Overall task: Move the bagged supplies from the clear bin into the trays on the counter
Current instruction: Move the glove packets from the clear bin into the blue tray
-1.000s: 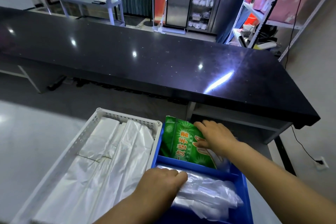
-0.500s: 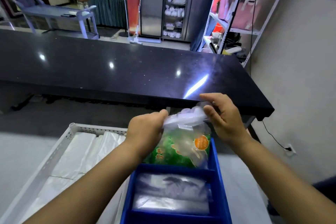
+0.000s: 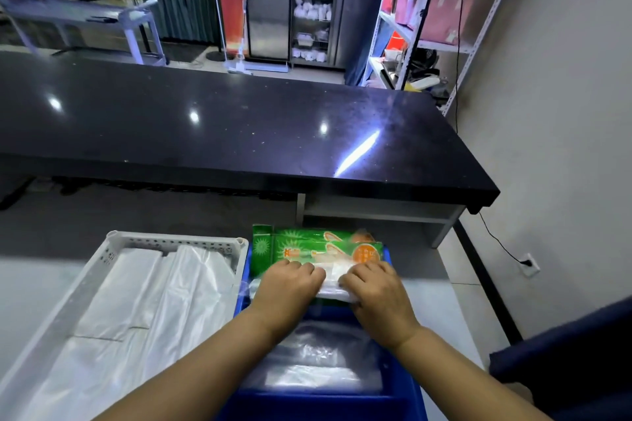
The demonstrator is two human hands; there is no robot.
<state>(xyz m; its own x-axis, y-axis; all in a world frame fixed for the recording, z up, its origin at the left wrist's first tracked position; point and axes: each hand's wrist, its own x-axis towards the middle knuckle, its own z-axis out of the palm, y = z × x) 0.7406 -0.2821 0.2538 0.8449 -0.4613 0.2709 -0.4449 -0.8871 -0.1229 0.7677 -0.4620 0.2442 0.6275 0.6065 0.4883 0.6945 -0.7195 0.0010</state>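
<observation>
Both hands press down on a clear bag of supplies lying across the far compartment of the blue tray point(image 3: 405, 396). The left hand point(image 3: 290, 287) and right hand point(image 3: 374, 290) sit side by side with fingers curled, knuckles up, clamped on the near edge of the clear bag point(image 3: 333, 280) — which lies on top of a green packet point(image 3: 307, 244). The bag's long axis runs left to right, across the line of the forearms, so each hand covers one end and neither is clearly the nearer. The near compartment already holds clear bags point(image 3: 318, 362); the white tray point(image 3: 85, 284), just beside on the left, holds flat white bags point(image 3: 147, 304). The clear bin is not in view. Half a second ago the same bag hung in the air, pinched at its top by both hands above the tray — now it is down and lying flat. Judged from this, the placement is nearly complete; release is what remains.
</observation>
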